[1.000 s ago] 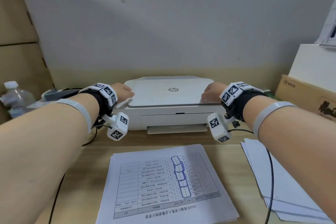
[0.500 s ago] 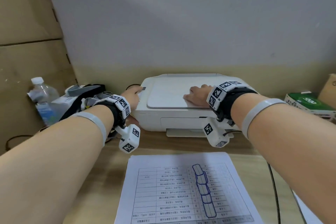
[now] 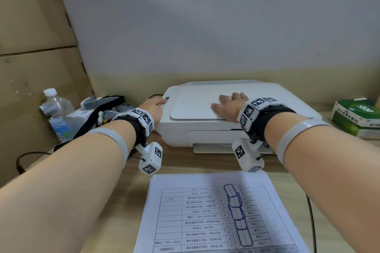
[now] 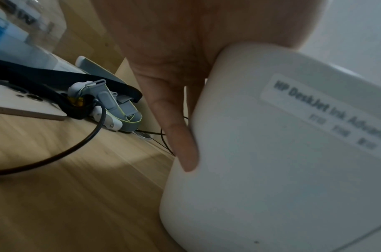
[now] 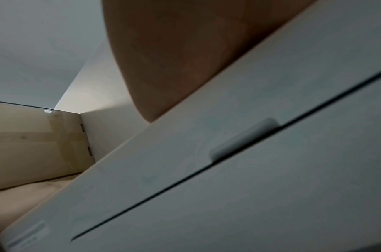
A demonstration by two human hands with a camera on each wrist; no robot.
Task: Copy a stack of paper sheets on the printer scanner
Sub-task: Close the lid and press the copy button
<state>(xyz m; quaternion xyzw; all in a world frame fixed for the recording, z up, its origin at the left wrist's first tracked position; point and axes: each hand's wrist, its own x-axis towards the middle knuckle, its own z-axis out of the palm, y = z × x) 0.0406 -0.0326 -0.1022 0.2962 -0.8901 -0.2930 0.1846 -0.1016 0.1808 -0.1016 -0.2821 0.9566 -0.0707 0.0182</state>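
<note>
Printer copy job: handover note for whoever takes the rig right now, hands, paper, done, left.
Left hand: grips the front left corner of the printer, thumb down its side wall, fingers on top by the control panel.
Right hand: flat and open on the closed scanner lid, pressing it down.
Paper stack: on the desk in front of the printer, printed table facing up.
Done: lid is shut; whether a sheet lies under it cannot be seen. Output tray shows no copy.
Left: probably start the copy at the panel, then swap sheets through the stack.
</note>
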